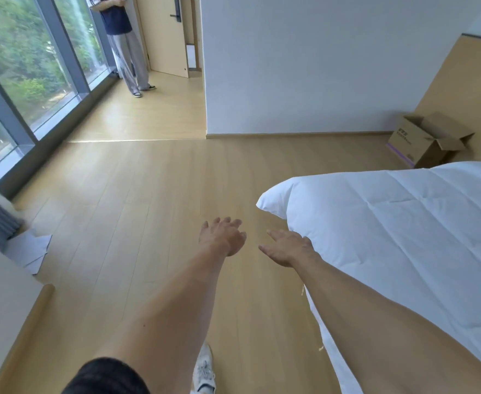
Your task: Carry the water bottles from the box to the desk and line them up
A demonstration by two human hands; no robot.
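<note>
An open cardboard box [421,143] stands on the floor at the far right, against the wall beyond the bed, its flaps up; what it holds is hidden. No water bottles and no desk show. My left hand [223,236] and my right hand [286,247] reach forward side by side over the wooden floor, fingers relaxed and holding nothing. The box lies far ahead and to the right of both hands.
A bed with a white duvet [389,237] fills the right side, its corner beside my right hand. Another person [125,38] stands by the window [20,66] and a door at the far left. White papers [31,248] lie on the floor at left.
</note>
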